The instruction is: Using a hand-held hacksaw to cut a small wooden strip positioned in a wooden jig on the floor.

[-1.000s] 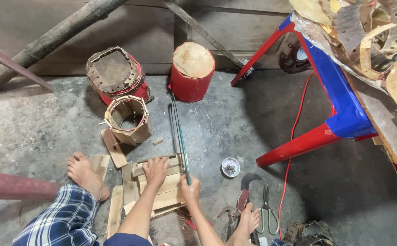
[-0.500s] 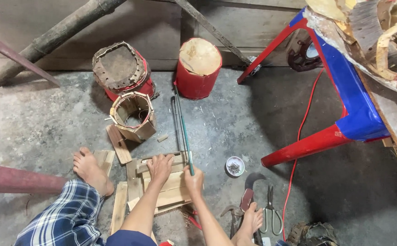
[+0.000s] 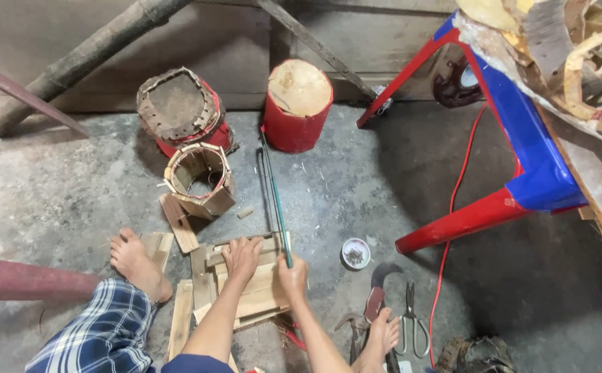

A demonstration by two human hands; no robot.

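My left hand (image 3: 242, 257) presses flat on a stack of short wooden slats (image 3: 259, 293) lying on the concrete floor. My right hand (image 3: 293, 275) grips the near end of a long thin saw with a green frame (image 3: 274, 197), which stretches away from me toward a red stump-like block (image 3: 298, 105). The saw's near end rests across the top slat by my fingers. My bare left foot (image 3: 134, 261) is planted beside the slats and my right foot (image 3: 382, 333) rests among tools.
An octagonal wooden box frame (image 3: 200, 179) and a woven-topped red container (image 3: 179, 110) stand behind the slats. A small round tin (image 3: 355, 253), a curved knife (image 3: 378, 290) and shears (image 3: 414, 321) lie to the right. A red and blue plastic table (image 3: 515, 166) with a red cable stands right.
The view has shifted slightly; both hands stay on the slats and the saw, which has hardly moved.
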